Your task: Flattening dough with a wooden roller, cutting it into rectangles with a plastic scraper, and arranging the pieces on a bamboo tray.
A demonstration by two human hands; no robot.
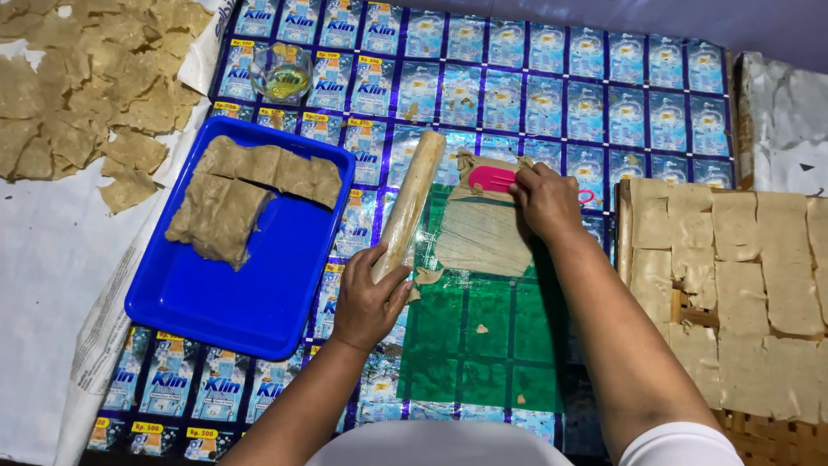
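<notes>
My left hand [369, 299] grips the near end of a dough-coated rolling pin [410, 201], which lies at a slant on the sachet-printed plastic mat [517, 95]. Over a thin, flattened sheet of beige dough [479, 237], my right hand [543, 200] holds a pink plastic scraper [492, 179] at the sheet's far edge. Under the dough, the mat has a green patch [470, 341] dotted with small dough scraps.
A blue tray [233, 302] at left holds thick dough slabs [226, 207]. Behind it stands a small glass of yellowish oil [281, 74]. Dried thin pieces [82, 78] are heaped at far left. Cut dough rectangles [742, 285] cover a woven rack at right.
</notes>
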